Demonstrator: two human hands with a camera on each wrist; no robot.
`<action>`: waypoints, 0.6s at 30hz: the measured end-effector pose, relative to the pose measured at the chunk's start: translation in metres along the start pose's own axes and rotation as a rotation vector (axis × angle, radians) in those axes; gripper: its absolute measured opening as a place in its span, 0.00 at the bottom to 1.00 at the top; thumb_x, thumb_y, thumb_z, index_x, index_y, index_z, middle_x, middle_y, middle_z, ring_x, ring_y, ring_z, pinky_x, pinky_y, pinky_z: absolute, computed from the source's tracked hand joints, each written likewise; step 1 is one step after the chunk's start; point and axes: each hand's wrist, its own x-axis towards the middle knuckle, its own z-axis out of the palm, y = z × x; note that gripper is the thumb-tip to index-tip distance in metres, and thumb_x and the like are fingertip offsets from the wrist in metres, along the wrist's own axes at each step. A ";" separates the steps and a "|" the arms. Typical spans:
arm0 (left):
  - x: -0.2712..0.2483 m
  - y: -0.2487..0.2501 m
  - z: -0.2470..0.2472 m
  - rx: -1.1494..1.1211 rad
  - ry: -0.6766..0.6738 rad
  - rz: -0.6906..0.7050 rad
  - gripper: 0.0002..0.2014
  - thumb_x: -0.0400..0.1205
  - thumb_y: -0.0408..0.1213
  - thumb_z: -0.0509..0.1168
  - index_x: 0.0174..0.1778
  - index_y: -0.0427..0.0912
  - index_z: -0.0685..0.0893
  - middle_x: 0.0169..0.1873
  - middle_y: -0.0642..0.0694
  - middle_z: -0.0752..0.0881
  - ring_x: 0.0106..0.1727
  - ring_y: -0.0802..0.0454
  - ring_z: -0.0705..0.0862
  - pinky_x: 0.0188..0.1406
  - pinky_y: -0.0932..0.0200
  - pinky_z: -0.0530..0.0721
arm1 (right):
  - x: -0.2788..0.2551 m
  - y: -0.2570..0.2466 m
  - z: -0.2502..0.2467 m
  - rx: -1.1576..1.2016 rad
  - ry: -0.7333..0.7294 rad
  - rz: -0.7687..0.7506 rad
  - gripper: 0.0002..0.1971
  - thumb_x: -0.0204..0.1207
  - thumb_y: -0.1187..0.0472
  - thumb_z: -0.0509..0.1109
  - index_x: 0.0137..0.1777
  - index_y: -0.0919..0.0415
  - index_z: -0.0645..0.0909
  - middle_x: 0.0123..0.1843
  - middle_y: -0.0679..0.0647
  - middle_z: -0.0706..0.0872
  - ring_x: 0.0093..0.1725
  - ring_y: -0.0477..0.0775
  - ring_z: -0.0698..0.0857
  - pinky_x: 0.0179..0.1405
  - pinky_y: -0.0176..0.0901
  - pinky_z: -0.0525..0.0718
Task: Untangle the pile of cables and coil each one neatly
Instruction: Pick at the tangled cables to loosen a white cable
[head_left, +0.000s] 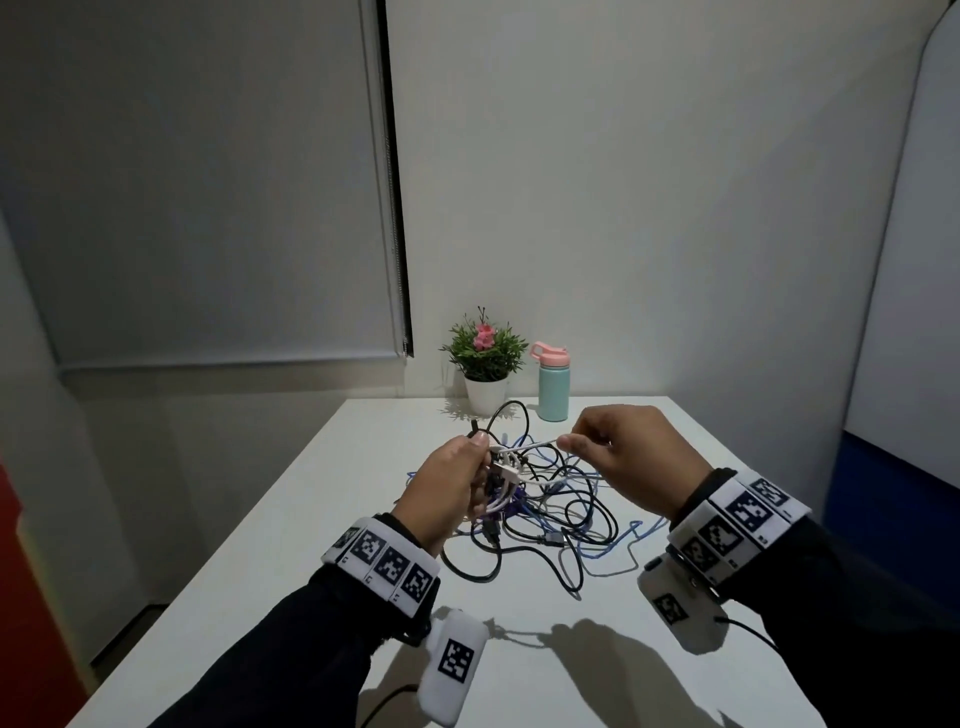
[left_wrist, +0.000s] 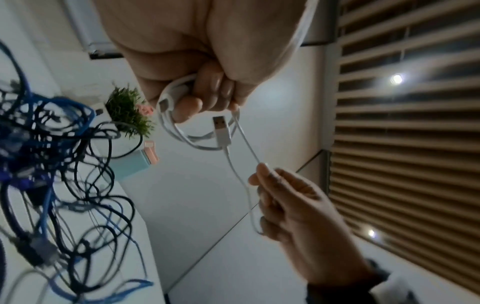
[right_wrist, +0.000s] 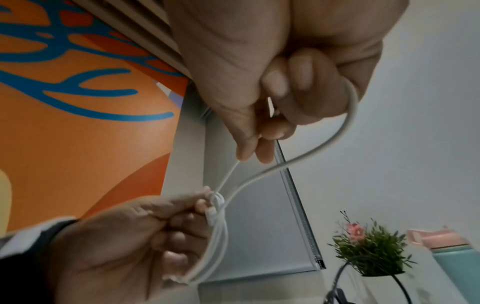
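My left hand (head_left: 457, 480) grips a small coil of white USB cable (left_wrist: 182, 131) above the table; its USB plug (left_wrist: 221, 131) hangs from the loops. My right hand (head_left: 618, 447) pinches the same white cable (head_left: 524, 446) between thumb and forefinger a short way to the right, and a slack loop (right_wrist: 337, 135) runs round its fingers. Below both hands a tangled pile of black and blue cables (head_left: 561, 514) lies on the white table (head_left: 270, 519). From the right wrist, the left hand (right_wrist: 145, 236) shows holding the coil (right_wrist: 215, 236).
A potted plant (head_left: 485, 364) in a white pot and a teal bottle with a pink lid (head_left: 552, 382) stand at the table's far edge, just behind the pile. Walls close in behind and to the right. Bare tabletop lies near me.
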 end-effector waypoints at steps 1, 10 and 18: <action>-0.001 0.001 0.001 0.028 0.013 0.013 0.17 0.92 0.44 0.54 0.39 0.41 0.74 0.27 0.50 0.68 0.24 0.56 0.65 0.26 0.60 0.67 | 0.001 -0.001 -0.001 -0.005 -0.004 -0.001 0.14 0.79 0.45 0.70 0.35 0.50 0.80 0.27 0.44 0.78 0.31 0.40 0.76 0.29 0.36 0.67; -0.008 0.018 0.003 -0.683 -0.231 -0.165 0.16 0.91 0.45 0.57 0.38 0.43 0.76 0.24 0.51 0.64 0.20 0.56 0.65 0.26 0.60 0.75 | 0.000 0.003 0.022 -0.086 -0.138 0.046 0.18 0.87 0.46 0.57 0.42 0.57 0.78 0.38 0.53 0.84 0.40 0.57 0.81 0.40 0.50 0.78; -0.010 0.026 -0.004 -0.329 -0.183 0.029 0.14 0.92 0.39 0.53 0.41 0.39 0.74 0.18 0.51 0.63 0.16 0.57 0.60 0.20 0.60 0.70 | 0.007 0.017 0.018 0.248 0.361 -0.001 0.12 0.81 0.51 0.70 0.38 0.55 0.79 0.31 0.47 0.79 0.33 0.43 0.76 0.33 0.30 0.70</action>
